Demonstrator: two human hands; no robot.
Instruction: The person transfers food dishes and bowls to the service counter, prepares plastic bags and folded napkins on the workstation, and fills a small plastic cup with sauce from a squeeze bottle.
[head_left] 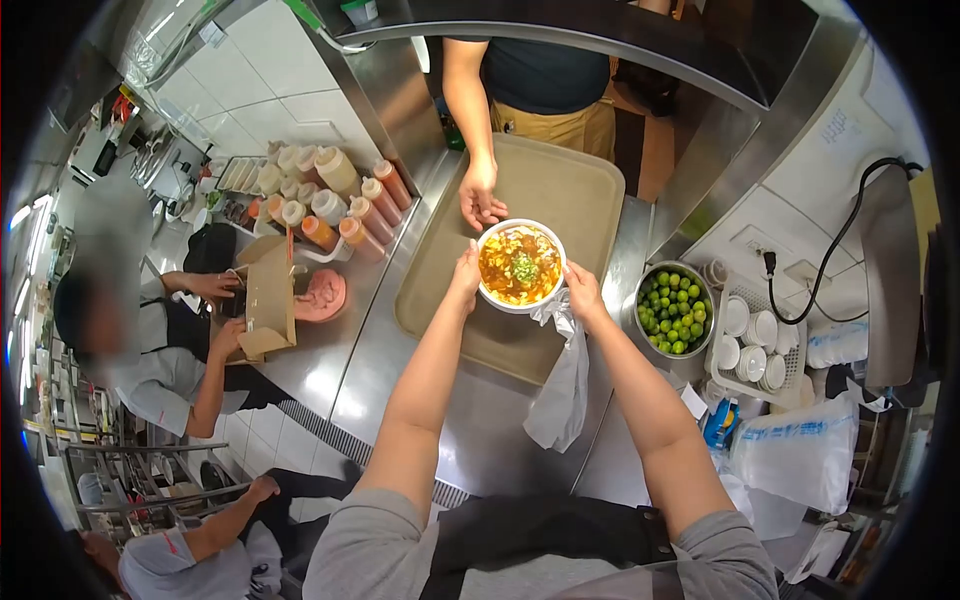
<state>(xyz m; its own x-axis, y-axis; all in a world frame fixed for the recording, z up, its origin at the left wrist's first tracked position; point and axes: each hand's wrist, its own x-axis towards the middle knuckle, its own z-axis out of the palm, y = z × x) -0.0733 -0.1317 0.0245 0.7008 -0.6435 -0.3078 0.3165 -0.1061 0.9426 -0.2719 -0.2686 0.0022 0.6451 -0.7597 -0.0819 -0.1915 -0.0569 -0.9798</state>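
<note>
Bowl [520, 309]: round, smooth, glossy white, held over the tray; whether its base touches the tray I cannot tell
Soup [500, 285]: reddish-brown liquid with soft yellow-white pieces and a heap of chopped green in the middle
Left hand [466, 276]: closed on the bowl's left side
Right hand [583, 292]: gripping the bowl's right side
White sheet [560, 395]: thin, limp, creased, hanging beside the right hand; cloth or plastic, I cannot tell
Tray [585, 175]: flat, matt beige, rounded corners
Desk [385, 405]: brushed, shiny metal under the tray
Facing person's hand [483, 200]: bare, fingers loosely bent, just beyond the bowl's rim
Limes [675, 308]: small green balls piled in a round metal basin, right of the tray
Squeeze bottles [335, 170]: soft plastic cylinders with tapered tips, grouped left of the tray
</note>
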